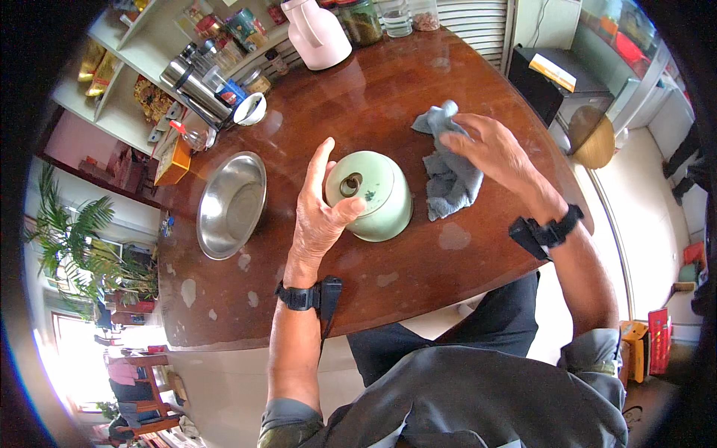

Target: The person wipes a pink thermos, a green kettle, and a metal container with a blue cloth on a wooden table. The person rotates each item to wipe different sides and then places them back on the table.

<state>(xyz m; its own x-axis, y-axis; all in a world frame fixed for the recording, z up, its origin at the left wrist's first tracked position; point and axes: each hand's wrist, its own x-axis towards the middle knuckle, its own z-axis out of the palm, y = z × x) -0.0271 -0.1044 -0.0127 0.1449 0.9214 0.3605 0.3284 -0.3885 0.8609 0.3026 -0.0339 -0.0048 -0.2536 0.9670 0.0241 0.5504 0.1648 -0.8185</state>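
Observation:
A pale green lidded pot [386, 196] with a ring-shaped knob stands on the brown wooden table [302, 269]. Around its left side my left hand [322, 207] is spread, the thumb over the lid's edge and the fingers beside the wall; whether it bears any grip is hard to tell. A crumpled grey-blue cloth [451, 179] lies to the right of the pot. My right hand [493, 148] is over the cloth's upper right part, thumb and fingers apart, and I cannot tell whether it touches the cloth. Left of my left hand sits a steel basin [232, 204].
At the table's far side stand a pink jug [319, 36], glass jars [361, 25] and a steel flask [196, 89]. A small white bowl [250, 109] and an orange box [173, 162] are at the far left. A round wooden stool [591, 137] stands off the right edge.

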